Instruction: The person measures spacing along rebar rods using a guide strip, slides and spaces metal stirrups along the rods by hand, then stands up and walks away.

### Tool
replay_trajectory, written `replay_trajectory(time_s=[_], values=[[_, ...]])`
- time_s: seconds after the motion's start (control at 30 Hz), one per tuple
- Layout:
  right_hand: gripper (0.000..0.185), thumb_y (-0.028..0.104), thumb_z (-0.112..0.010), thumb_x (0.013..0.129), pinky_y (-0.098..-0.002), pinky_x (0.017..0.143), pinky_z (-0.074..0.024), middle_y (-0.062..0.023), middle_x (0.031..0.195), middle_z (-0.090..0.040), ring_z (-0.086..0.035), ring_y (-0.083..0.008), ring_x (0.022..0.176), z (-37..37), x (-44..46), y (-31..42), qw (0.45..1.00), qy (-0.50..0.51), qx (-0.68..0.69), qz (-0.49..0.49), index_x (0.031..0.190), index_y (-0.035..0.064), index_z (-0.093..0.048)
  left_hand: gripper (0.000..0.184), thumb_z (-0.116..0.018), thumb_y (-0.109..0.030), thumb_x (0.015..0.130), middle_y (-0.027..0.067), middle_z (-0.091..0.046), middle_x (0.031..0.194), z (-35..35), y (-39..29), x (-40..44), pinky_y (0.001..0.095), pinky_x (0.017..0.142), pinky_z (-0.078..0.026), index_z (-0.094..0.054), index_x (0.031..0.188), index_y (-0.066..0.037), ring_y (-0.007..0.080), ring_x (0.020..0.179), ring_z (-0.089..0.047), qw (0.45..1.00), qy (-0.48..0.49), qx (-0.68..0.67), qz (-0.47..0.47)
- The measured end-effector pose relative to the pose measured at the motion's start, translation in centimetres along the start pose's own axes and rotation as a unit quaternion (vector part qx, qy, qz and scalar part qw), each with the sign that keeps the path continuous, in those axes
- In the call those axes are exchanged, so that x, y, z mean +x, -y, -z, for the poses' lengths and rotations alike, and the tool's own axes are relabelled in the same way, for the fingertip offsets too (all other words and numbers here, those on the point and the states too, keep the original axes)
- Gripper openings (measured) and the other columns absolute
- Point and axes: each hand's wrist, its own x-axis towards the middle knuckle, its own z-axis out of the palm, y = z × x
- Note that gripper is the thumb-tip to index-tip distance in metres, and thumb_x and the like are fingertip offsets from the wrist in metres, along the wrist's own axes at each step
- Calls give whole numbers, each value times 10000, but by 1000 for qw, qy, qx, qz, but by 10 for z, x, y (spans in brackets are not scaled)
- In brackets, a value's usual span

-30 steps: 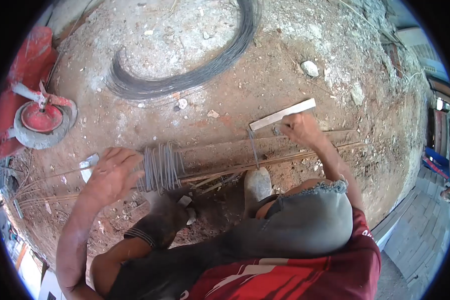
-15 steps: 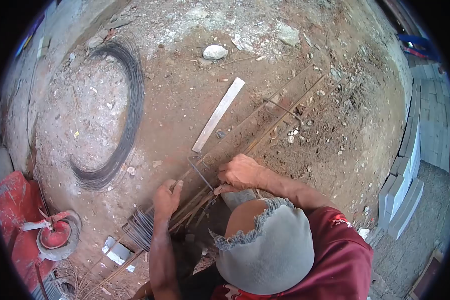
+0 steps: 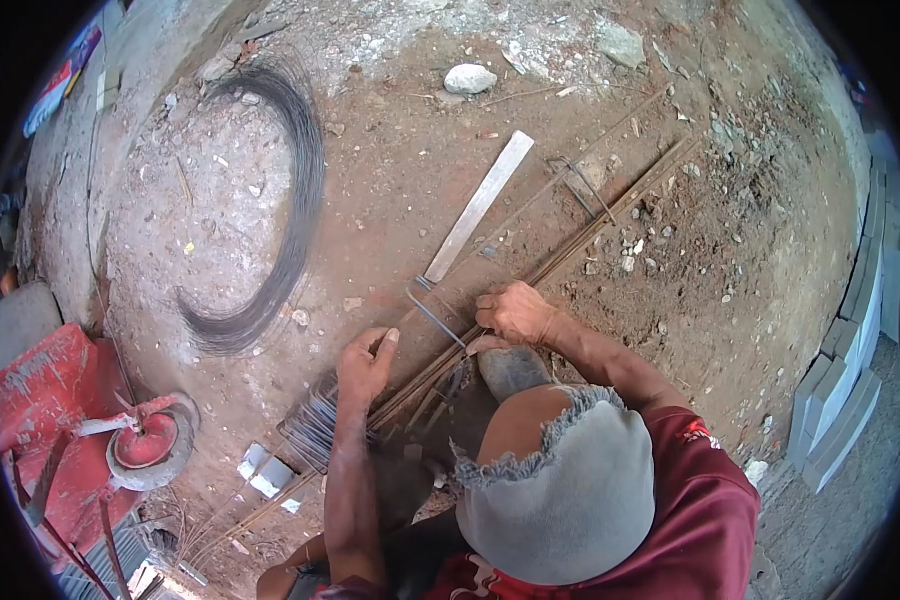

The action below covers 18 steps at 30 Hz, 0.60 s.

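Note:
Long thin steel bars [image 3: 625, 203] run diagonally across the ground. A bent steel stirrup [image 3: 437, 320] spans them between my hands, and another stirrup [image 3: 592, 192] sits farther up. My left hand [image 3: 365, 368] is closed round the outer bar, its thumb raised along it. Beside the near stirrup's right end, my right hand [image 3: 515, 313] has its fingers curled together by the bars; whatever they pinch is hidden. Several more stirrups [image 3: 315, 425] are bunched on the bars below my left hand. A bent knee under frayed grey cloth [image 3: 560, 500] covers part of the lower view.
A coil of thin dark wire [image 3: 305, 200] lies at upper left. A flat pale strip [image 3: 480, 205] rests beyond the bars, with a white stone [image 3: 469, 78] farther out. A red wheelbarrow [image 3: 45, 390] stands at left. Grey blocks [image 3: 840, 425] are stacked at right.
The view has shifted, so the ground and bars appear farther right and slightly higher. My right hand stays by the near stirrup. My left thumb sits a little more upright.

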Motion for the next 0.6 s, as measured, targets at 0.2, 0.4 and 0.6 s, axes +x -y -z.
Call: replay_trajectory(time_s=[0.2, 0.4, 0.6], values=[[508, 551, -667, 725, -393, 543, -482, -90, 687, -525, -593, -293, 642, 2, 3, 4, 999, -40, -6, 24, 628, 66, -552, 608, -506, -567, 895, 155, -671, 840, -16, -5, 36, 349, 740, -479, -674, 1011, 6, 234, 812, -619, 996, 34, 31, 80], [417, 461, -711, 723, -380, 584, -481, -72, 692, -507, -573, -275, 616, 2, 10, 31, 995, -95, 8, -10, 703, 78, -549, 550, -590, -465, 875, 155, -666, 910, -14, -31, 38, 351, 788, -478, -587, 1179, -7, 259, 860, -618, 994, 60, 7, 94], [241, 286, -654, 797, -390, 628, -488, -86, 712, -564, -598, -282, 676, -15, 12, 46, 995, -43, -15, -91, 717, 80, -557, 550, -642, -146, 820, 202, -594, 1039, -27, -6, 38, 396, 808, -481, -461, 1328, -40, 354, 958, -601, 991, 52, -47, -118]])
